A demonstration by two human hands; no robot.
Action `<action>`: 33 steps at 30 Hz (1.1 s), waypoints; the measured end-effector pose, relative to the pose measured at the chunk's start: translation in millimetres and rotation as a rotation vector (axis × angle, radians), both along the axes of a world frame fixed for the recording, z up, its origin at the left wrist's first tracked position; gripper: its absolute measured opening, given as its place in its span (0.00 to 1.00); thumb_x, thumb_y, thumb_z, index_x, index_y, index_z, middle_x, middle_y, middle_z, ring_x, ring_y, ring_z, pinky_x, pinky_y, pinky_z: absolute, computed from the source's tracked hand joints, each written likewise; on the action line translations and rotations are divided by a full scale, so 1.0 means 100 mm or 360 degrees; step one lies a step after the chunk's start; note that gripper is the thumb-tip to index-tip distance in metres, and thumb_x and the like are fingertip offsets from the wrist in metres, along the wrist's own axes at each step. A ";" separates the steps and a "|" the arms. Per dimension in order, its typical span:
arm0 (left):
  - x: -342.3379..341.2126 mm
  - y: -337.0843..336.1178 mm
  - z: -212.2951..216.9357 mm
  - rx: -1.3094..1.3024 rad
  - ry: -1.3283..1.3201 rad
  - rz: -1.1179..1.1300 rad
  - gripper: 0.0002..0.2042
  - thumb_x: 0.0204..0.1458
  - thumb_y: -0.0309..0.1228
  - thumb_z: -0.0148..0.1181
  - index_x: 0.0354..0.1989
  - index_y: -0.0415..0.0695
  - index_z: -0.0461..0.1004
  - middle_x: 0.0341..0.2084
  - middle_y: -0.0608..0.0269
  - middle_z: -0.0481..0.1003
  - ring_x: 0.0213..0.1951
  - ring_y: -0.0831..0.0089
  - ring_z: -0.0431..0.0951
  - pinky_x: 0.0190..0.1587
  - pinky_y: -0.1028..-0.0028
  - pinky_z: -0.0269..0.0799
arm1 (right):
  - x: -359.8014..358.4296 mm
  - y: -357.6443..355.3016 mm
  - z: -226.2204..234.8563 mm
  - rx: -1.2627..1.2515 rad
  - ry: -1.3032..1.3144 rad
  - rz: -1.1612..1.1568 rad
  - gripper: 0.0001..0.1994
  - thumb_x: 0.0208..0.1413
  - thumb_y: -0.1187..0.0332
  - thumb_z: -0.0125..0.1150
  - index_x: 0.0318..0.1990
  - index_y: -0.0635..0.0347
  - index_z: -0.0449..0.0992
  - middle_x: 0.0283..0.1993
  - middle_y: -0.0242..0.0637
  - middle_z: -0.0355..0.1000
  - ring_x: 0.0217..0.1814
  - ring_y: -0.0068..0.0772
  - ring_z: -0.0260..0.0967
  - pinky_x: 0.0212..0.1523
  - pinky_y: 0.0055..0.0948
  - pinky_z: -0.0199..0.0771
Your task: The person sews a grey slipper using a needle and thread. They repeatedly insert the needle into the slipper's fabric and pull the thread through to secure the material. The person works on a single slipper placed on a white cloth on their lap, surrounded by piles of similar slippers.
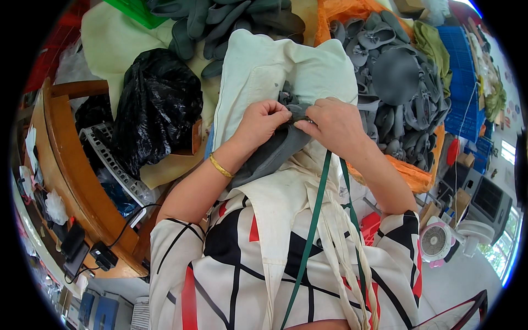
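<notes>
1. At the far left a curved wooden bench (66,165) carries small dark devices with cables near its lower end, and a white slatted rack (107,151) lies against its inner edge.
2. Just right of the rack a crumpled black plastic bag (157,107) sits on pale cloth; what is inside cannot be told.
3. Along the top edge lies a heap of grey shoe pieces (220,22), with a green crate corner (137,10) beside it.
4. In the middle a cream cloth cover (258,71) drapes toward the person's lap.
5. The left hand (263,122), a gold bangle (220,165) on its wrist, is curled with thumb and fingertips pinching the grey shoe piece (275,151), which lies on the cream cover at the centre.
6. The right hand (334,125) is closed down on the same piece's top end, knuckles up, touching the left fingertips.
7. A green strap (313,220) hangs below the hands.
8. Right of them an orange bag (423,176) holds many more grey pieces (396,82).
9. At the right edge stand blue crates (465,82); a small white-and-pink fan (437,241) sits low right.
</notes>
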State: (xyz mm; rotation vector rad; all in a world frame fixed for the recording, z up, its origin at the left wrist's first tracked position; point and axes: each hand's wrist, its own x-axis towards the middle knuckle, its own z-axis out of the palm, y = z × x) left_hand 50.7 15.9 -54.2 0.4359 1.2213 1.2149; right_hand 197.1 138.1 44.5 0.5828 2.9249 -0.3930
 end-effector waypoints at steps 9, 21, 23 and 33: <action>-0.01 0.01 0.01 -0.0061 -0.0017 -0.0029 0.06 0.57 0.33 0.63 0.33 0.45 0.78 0.25 0.77 0.74 0.26 0.88 0.68 0.27 0.85 0.62 | 0.05 -0.01 -0.04 0.0000 0.0014 0.0002 0.16 0.52 0.53 0.64 0.26 0.56 0.76 0.27 0.35 0.71 0.33 0.40 0.72 0.31 0.38 0.70; 0.02 -0.06 0.10 0.0344 0.0395 -0.0165 0.07 0.56 0.31 0.63 0.36 0.40 0.77 0.30 0.69 0.74 0.33 0.82 0.71 0.32 0.80 0.67 | 0.41 -0.08 0.10 -0.0233 0.0206 -0.0165 0.12 0.51 0.62 0.67 0.40 0.55 0.76 0.33 0.36 0.72 0.34 0.44 0.74 0.32 0.37 0.73; 0.06 -0.12 0.20 0.0534 0.0651 -0.0432 0.09 0.54 0.29 0.63 0.40 0.38 0.76 0.29 0.64 0.74 0.32 0.77 0.73 0.34 0.76 0.70 | 0.52 -0.07 -0.02 -0.0249 0.0215 -0.0216 0.07 0.53 0.67 0.64 0.38 0.56 0.76 0.32 0.37 0.72 0.32 0.45 0.73 0.31 0.37 0.73; 0.08 -0.28 0.43 -0.0445 -0.0067 -0.0342 0.10 0.59 0.32 0.61 0.44 0.40 0.75 0.28 0.71 0.74 0.27 0.84 0.71 0.31 0.83 0.68 | 0.92 -0.07 -0.23 -0.0581 0.0557 -0.0495 0.04 0.55 0.73 0.61 0.37 0.59 0.74 0.28 0.36 0.70 0.29 0.36 0.73 0.30 0.32 0.72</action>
